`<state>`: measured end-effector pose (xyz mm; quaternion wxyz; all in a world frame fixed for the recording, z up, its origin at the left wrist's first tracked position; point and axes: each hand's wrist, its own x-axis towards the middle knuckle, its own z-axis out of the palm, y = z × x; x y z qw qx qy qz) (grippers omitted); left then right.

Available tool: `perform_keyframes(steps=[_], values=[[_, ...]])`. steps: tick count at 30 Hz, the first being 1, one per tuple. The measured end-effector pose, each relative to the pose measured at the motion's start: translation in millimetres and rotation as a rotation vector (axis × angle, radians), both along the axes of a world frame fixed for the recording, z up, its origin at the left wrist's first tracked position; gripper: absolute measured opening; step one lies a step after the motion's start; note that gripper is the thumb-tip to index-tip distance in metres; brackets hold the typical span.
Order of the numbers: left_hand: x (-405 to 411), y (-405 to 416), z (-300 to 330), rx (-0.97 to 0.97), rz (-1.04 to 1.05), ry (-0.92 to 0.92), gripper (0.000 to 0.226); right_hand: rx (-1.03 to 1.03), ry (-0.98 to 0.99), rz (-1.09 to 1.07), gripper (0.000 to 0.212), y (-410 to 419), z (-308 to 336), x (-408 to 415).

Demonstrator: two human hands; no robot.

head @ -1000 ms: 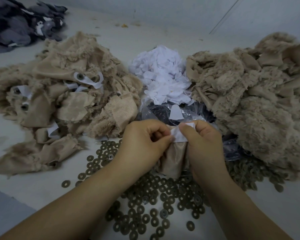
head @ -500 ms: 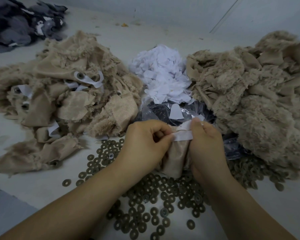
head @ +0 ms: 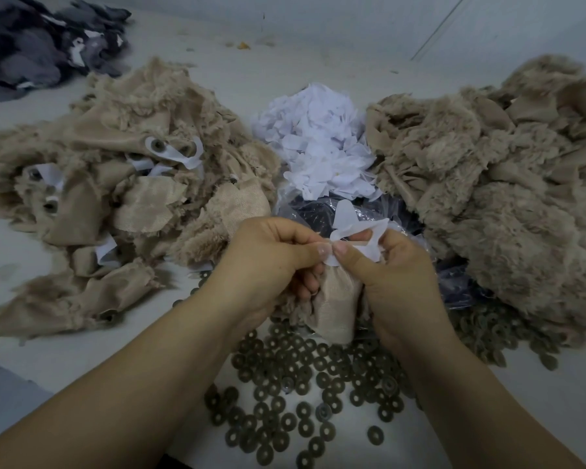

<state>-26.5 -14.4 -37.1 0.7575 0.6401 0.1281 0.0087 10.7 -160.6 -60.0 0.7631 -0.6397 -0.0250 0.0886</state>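
Above the washers (head: 285, 384), left hand (head: 271, 262) and right hand (head: 396, 275) both pinch the patch (head: 359, 231) atop the tan piece (head: 335, 309), thumbs meeting; patch lay flat a second ago, now bunches up; likely being seated, washer not yet on.

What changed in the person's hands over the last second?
The white strip, flat across the beige cloth before, has been pulled up and crumpled by the right hand; both thumbs now meet at its lower end. The left hand kept its hold on the cloth. The fur piles and the rings stayed put.
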Motion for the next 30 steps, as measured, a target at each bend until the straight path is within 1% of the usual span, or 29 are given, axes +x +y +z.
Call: perform_keyframes(steps=[3,8,10,17,21,23,26,30], values=[[1,-1,-2,0.046,0.044,0.001,0.020,0.012,0.010,-0.014,0.015,2,1,-3],[-3,-11,-6,0.281,0.136,-0.094,0.019,-0.001,0.019,-0.066,0.013,2,0,-2],[-4,-15,-6,0.327,0.132,-0.111,0.017,0.010,0.009,-0.058,0.013,1,0,-1],[-2,-17,-6,0.256,0.122,-0.075,0.019,-0.017,-0.018,-0.076,0.013,2,1,-1],[-3,-19,-10,0.287,0.130,-0.109,0.019,-0.121,-0.065,-0.109,0.012,1,3,-3],[-3,-20,-13,0.275,0.133,-0.133,0.018,-0.189,-0.112,-0.116,0.012,1,4,-3],[-3,-20,-15,0.245,0.147,-0.165,0.016,-0.239,-0.150,-0.119,0.013,1,5,-4],[-3,-22,-19,0.281,0.167,-0.176,0.018,-0.159,-0.075,-0.119,0.014,1,4,-3]])
